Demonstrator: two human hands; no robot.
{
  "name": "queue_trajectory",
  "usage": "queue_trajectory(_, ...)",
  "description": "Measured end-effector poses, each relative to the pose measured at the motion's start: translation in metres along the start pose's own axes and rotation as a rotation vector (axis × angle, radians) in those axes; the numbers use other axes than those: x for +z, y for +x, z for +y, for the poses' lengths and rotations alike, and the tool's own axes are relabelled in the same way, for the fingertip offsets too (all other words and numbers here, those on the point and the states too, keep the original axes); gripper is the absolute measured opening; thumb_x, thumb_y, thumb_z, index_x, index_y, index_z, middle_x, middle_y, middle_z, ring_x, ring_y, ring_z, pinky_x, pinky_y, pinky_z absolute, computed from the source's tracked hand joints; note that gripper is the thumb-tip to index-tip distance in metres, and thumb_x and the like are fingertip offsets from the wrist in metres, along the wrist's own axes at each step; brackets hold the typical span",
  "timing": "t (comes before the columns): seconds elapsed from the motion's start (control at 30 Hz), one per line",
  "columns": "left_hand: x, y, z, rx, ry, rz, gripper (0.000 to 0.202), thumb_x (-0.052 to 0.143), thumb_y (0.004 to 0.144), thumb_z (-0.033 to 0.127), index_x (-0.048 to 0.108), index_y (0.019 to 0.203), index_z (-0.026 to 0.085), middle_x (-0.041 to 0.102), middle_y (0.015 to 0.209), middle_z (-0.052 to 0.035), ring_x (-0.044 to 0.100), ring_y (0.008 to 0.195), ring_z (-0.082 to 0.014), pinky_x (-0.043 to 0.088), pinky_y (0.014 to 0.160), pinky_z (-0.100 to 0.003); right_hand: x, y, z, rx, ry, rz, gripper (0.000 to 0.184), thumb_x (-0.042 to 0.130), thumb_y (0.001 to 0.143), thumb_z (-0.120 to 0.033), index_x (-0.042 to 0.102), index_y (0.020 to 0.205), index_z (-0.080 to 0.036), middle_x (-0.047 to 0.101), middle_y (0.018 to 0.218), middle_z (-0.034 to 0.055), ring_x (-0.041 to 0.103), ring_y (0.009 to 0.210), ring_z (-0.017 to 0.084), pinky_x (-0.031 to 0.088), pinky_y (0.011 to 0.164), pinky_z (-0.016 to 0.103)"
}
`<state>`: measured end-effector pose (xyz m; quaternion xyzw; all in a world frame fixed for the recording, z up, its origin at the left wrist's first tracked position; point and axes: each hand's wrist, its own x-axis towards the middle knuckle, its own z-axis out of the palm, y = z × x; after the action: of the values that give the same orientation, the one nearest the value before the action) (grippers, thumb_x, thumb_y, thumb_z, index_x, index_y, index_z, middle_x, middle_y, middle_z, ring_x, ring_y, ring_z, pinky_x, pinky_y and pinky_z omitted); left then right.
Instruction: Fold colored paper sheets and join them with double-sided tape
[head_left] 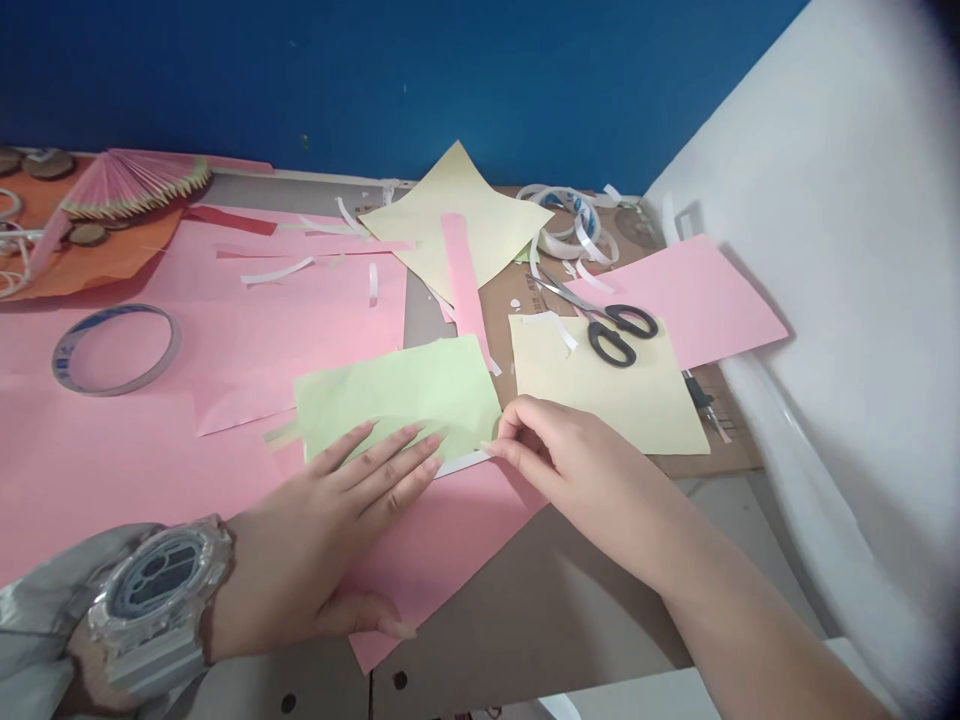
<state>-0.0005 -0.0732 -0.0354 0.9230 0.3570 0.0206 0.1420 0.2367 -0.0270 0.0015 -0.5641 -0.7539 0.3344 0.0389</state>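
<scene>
A light green sheet of paper [397, 385] lies on large pink paper, with a white strip of tape [465, 462] along its near edge. My left hand [337, 520] rests flat on the sheet's near side, fingers stretched out, covering part of the strip. At the sheet's right corner my right hand [544, 445] is closed in a pinch on the end of the white strip. Just to the right, scissors with black handles [611, 335] lie on a pale yellow sheet [622, 400].
An empty-looking tape ring [116, 350] lies at left on the pink paper [90, 460]. A folded pink fan [139, 185] sits at the back left. Beyond my hands are a yellow square [420, 215], tangled white tape [577, 225] and a pink sheet [712, 310]. A white wall [840, 250] bounds the right.
</scene>
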Motion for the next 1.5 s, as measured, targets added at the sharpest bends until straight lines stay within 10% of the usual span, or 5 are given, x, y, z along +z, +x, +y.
queue_trajectory(1.2,-0.001,-0.001,-0.002,-0.001,-0.031,0.0,0.112,0.037,0.066,0.082,0.007,0.145,0.007,0.025,0.149,-0.0165,0.008,0.141,-0.0243,0.001,0.113,-0.038,-0.011,-0.007,-0.016,-0.16,0.366,-0.319,0.019,0.033,0.096,-0.037,0.04,0.086,-0.024,0.059,0.11,0.0035,0.056,0.097,0.019,0.045,0.078,0.033)
queue_trajectory(1.5,0.0,-0.002,-0.004,0.037,-0.008,0.01,0.107,0.036,0.072,0.077,0.002,0.145,0.007,0.02,0.15,-0.0175,0.008,0.141,-0.025,0.002,0.112,-0.04,-0.001,-0.004,-0.005,-0.179,0.343,-0.198,0.02,0.035,0.095,-0.037,0.041,0.081,-0.025,0.059,0.106,-0.0024,0.056,0.093,0.016,0.045,0.077,0.031)
